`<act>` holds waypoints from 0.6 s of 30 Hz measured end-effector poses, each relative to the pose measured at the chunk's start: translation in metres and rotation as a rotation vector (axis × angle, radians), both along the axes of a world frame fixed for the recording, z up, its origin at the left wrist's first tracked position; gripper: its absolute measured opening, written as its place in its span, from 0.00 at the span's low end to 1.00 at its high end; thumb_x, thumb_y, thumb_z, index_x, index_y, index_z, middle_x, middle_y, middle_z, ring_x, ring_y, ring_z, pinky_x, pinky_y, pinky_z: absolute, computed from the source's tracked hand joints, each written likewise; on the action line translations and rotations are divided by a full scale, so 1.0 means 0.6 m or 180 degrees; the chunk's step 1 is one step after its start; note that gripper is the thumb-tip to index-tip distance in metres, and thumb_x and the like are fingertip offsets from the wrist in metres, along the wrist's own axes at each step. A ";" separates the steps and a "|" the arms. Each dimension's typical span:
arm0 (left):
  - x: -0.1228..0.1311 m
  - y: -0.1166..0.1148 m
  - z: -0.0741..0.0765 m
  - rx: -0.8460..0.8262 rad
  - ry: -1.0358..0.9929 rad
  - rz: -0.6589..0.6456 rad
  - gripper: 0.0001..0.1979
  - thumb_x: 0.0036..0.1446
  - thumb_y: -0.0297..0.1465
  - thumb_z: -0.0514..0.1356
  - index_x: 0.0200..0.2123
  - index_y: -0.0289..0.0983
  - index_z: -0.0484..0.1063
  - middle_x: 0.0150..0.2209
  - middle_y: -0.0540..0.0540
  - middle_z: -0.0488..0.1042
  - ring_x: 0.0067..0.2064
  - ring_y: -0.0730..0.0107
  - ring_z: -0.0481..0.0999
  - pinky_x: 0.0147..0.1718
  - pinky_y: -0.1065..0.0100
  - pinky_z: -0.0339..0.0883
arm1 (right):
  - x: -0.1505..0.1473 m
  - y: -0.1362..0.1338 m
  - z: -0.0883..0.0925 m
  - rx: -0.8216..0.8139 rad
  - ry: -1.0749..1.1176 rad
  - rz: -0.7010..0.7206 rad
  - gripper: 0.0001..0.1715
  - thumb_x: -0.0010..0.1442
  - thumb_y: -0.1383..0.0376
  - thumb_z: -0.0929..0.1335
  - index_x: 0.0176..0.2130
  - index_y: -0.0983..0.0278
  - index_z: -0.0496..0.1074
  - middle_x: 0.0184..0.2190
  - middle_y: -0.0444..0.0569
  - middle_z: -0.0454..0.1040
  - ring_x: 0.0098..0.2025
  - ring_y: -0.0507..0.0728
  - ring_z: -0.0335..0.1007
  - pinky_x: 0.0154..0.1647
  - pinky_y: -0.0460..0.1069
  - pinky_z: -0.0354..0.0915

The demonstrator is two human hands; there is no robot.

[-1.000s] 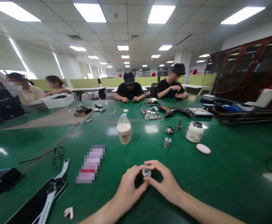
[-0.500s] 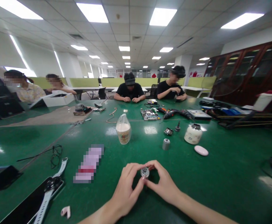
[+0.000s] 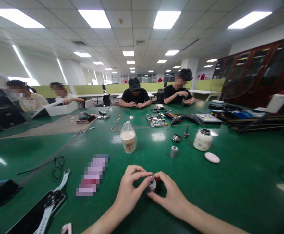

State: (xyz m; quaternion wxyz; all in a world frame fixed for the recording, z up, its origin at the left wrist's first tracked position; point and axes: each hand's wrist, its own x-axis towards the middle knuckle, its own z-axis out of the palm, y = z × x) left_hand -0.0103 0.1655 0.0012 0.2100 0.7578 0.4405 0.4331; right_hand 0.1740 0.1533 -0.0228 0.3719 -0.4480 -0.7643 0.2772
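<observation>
A small metal cylinder point(image 3: 152, 185) with holes in its round top face stands close in front of me at the table's near side. My right hand point(image 3: 169, 193) curls around it, thumb low on the near side and index finger at the far side. From the other side, the thumb and fingertips of my left hand point(image 3: 130, 187) are closed at its upper rim, partly covering it. Farther out are a similar grey metal cylinder point(image 3: 174, 152), a shiny open metal part point(image 3: 176, 138) and a small dark gear-like part point(image 3: 186, 132).
On the green table point(image 3: 103, 214) are a bagged cup point(image 3: 129, 141), a white jar point(image 3: 202, 140), a pink oval case point(image 3: 212, 158), a circuit board point(image 3: 156, 120), power drills point(image 3: 178, 119) and a watch point(image 3: 51, 199) on a dark tablet-like slab. Other people sit across the table.
My left thumb has shifted from the cylinder's near side up to its top rim, and the left fingers have lifted slightly. My right thumb has moved lower along the cylinder. The view has tilted slightly.
</observation>
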 end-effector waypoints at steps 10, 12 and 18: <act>-0.070 0.055 -0.053 0.0022 0.1269 0.0916 0.07 0.54 0.39 0.63 0.38 0.53 0.80 0.39 0.45 0.72 0.43 0.58 0.66 0.43 0.54 0.63 | 0.001 -0.001 0.005 -0.0138 -0.0027 0.0004 0.16 0.53 0.64 0.71 0.41 0.60 0.67 0.40 0.45 0.72 0.43 0.57 0.67 0.45 0.52 0.62; -0.069 0.053 -0.052 0.0112 0.1291 0.0901 0.07 0.54 0.38 0.64 0.38 0.54 0.80 0.40 0.45 0.72 0.44 0.57 0.65 0.44 0.54 0.63 | 0.001 -0.001 0.006 -0.0138 -0.0032 0.0005 0.15 0.53 0.63 0.71 0.41 0.59 0.67 0.40 0.45 0.72 0.43 0.57 0.67 0.45 0.52 0.62; -0.038 0.034 -0.014 0.0262 0.0643 0.0308 0.10 0.59 0.37 0.60 0.42 0.50 0.79 0.41 0.46 0.74 0.47 0.59 0.67 0.48 0.55 0.63 | 0.001 0.001 0.003 -0.0067 -0.0065 -0.0017 0.16 0.53 0.62 0.72 0.41 0.59 0.67 0.39 0.45 0.72 0.42 0.57 0.67 0.44 0.52 0.62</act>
